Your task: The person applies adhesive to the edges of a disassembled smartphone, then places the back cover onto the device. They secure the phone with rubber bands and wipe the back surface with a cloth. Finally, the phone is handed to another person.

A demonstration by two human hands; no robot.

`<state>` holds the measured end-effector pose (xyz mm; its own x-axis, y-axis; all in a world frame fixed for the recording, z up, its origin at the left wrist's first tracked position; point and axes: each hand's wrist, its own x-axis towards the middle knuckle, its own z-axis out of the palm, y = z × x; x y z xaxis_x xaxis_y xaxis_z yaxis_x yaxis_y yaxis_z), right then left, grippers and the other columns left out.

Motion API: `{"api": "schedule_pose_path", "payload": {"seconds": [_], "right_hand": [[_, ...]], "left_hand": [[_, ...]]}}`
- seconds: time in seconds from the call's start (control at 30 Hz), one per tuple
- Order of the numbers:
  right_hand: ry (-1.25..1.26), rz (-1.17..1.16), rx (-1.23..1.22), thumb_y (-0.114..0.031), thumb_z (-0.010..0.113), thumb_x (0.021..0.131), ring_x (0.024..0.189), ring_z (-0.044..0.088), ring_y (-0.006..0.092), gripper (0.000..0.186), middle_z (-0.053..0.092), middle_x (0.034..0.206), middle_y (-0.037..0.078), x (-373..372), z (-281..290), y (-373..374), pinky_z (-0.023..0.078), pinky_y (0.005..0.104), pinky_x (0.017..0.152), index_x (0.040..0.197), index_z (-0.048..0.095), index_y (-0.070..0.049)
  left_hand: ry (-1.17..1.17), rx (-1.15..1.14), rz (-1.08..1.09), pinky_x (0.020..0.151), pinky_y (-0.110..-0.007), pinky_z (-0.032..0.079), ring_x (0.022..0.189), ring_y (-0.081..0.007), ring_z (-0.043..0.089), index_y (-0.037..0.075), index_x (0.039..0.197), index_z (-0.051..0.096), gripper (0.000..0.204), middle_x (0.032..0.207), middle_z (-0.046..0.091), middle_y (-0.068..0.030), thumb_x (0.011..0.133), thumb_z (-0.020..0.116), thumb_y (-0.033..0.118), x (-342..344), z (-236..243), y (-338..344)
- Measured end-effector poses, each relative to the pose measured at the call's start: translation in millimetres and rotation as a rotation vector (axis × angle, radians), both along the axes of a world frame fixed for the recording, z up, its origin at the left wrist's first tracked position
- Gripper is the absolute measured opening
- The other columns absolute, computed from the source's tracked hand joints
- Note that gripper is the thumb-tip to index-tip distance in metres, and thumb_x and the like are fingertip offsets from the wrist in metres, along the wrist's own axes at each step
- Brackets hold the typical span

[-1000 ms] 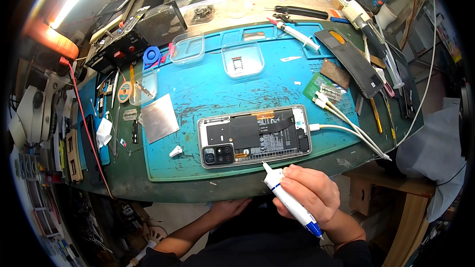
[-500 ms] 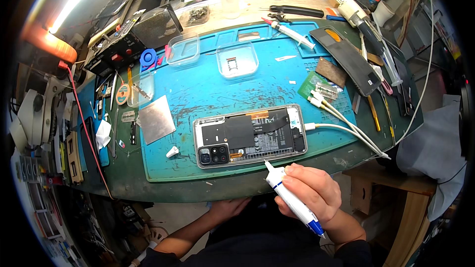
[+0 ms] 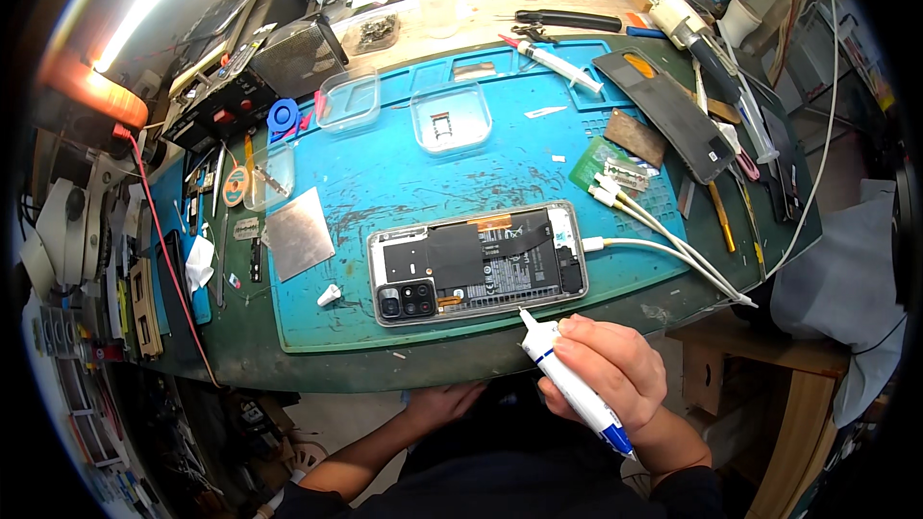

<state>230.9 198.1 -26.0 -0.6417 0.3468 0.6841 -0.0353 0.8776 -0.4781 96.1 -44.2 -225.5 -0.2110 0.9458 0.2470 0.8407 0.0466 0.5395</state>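
My right hand (image 3: 606,375) grips a white glue tube (image 3: 567,380) with a blue lower end, its thin nozzle pointing up at the lower edge of an opened phone (image 3: 452,264); whether it touches is unclear. The phone lies on a blue mat (image 3: 365,173), back cover off, battery and camera block showing, with a white cable (image 3: 635,242) plugged into its right end. A small white cap (image 3: 329,294) sits left of it. My left hand (image 3: 444,402) is low, below the bench edge, its fingers partly hidden.
Plastic trays (image 3: 450,117), a syringe (image 3: 562,67), a metal plate (image 3: 298,235) and a detached dark back panel (image 3: 663,115) lie around the phone. A black boxy device (image 3: 226,101) stands at back left; a lit lamp (image 3: 91,86) is at upper left, cables at right.
The phone and bench have shifted slightly left in the picture. The tube and my right hand have moved slightly right and up relative to the phone.
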Motion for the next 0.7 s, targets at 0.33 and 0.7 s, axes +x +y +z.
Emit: {"api": "schedule_pose_path", "payload": {"seconds": [0.33,0.7], "right_hand": [[0.0,-0.016,0.003,-0.016,0.082,0.086,0.09,0.075,0.0263,0.032,0.074,0.107,0.015,5.6,0.7,3.3,0.066,0.0336,0.08,0.112,0.073,0.001],[0.004,-0.027,-0.005,-0.015,0.083,0.084,0.091,0.075,0.0267,0.033,0.073,0.108,0.015,10.2,1.0,6.7,0.066,0.0343,0.08,0.111,0.073,0.001]], "left_hand": [[0.005,0.012,0.011,0.088,-0.041,0.056,0.104,-0.0241,0.07,0.021,0.116,0.079,0.034,0.119,0.071,-0.0005,0.082,0.083,0.019,1.5,4.7,4.5],[0.017,0.015,0.009,0.089,-0.04,0.056,0.105,-0.0239,0.07,0.021,0.115,0.079,0.032,0.12,0.072,-0.0003,0.083,0.082,0.019,1.7,4.4,6.2]]}}
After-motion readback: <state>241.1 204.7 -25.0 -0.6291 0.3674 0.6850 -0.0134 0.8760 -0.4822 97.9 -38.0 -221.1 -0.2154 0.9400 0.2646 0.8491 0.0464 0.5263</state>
